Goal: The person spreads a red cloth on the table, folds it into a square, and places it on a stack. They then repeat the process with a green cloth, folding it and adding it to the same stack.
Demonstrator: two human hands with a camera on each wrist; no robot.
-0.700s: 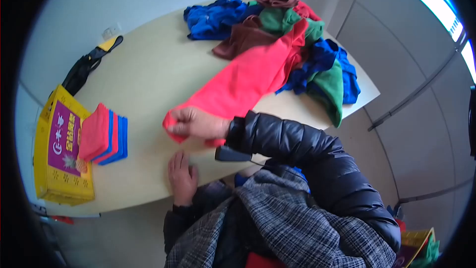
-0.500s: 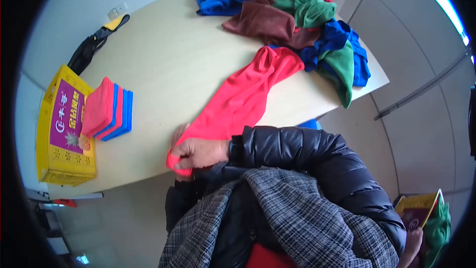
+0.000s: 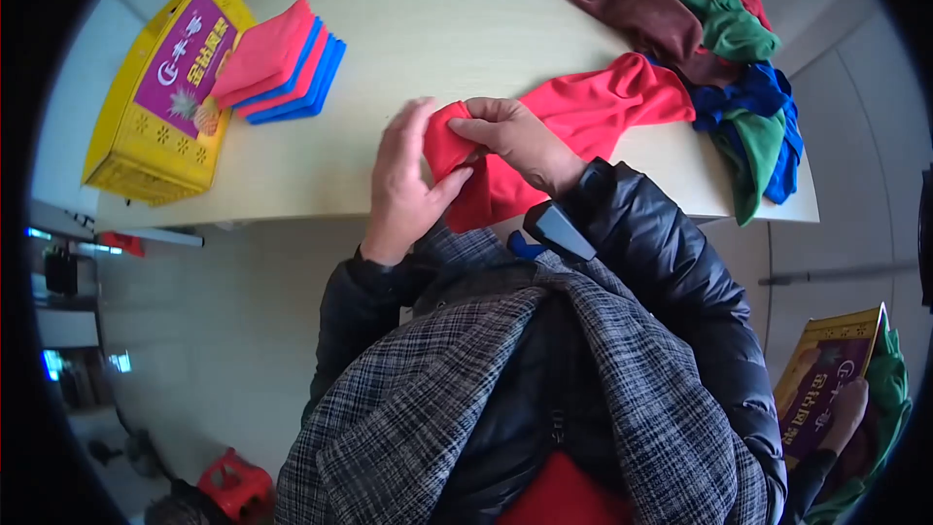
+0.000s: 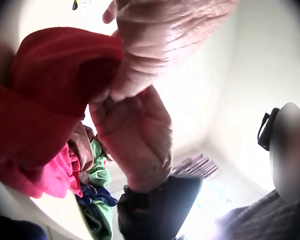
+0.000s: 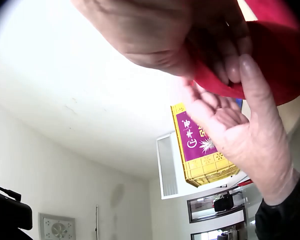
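A red cloth [image 3: 622,102] stretches over the front of the table toward the pile, its near end lifted and hanging past the edge. My right hand [image 3: 520,141] pinches that near end between thumb and fingers. On its other side my left hand [image 3: 400,180] stands with the fingers fairly straight and the thumb at the cloth. In the right wrist view the left thumb [image 5: 255,80] touches the folded edge, and the left fingers spread behind it. The left wrist view shows the red cloth [image 4: 65,75] bunched beside both hands.
Left of the hands, folded red and blue cloths [image 3: 267,53] lean against a yellow box [image 3: 155,151]. Crumpled brown, green and blue cloths [image 3: 724,24] are heaped at the right. At lower right, another person's hand [image 3: 848,413] is at a second yellow box [image 3: 802,369] with green cloth.
The view has shifted, bringing the table's front edge nearer. My right hand has drawn the red cloth away from the pile. My left hand has risen from the tabletop to the cloth's end.
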